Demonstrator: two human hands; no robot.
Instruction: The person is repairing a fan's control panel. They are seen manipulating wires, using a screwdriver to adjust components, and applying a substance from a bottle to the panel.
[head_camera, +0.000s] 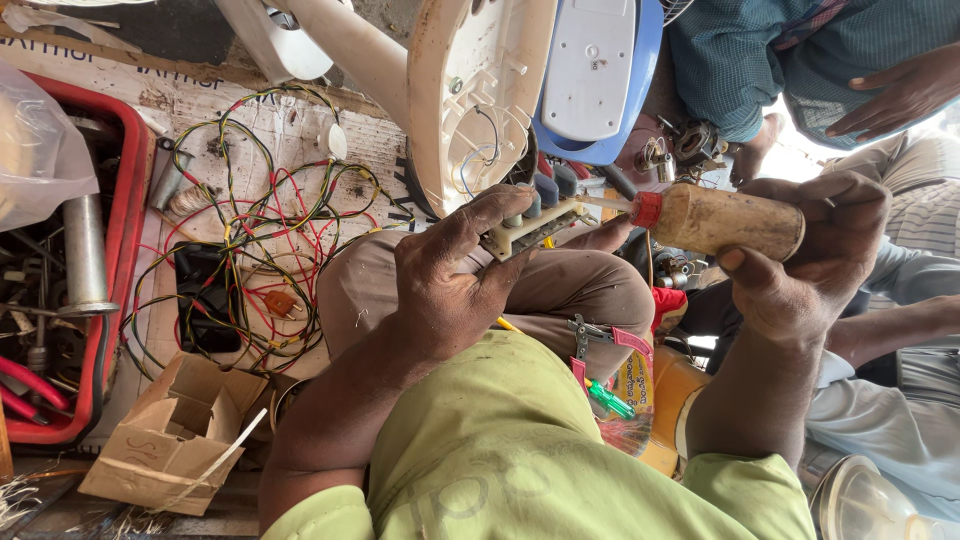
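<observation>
Green-sleeved arms hold work over a bent knee

Left hand (450, 280) fingers curl around a cream switch block (530, 225) with dark round buttons; right hand (810, 260) is wrapped tight on a worn wooden-handled tool (725, 220), red collar, tip touching the block's end

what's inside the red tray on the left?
The red tray holds a metal cylinder, red-handled tools and dark metal parts. A clear plastic bag covers its upper end, hiding what lies there.

Bright soft daylight, blown-out glare at right edge, sharp focus, faint shadows, view turned sideways
</observation>
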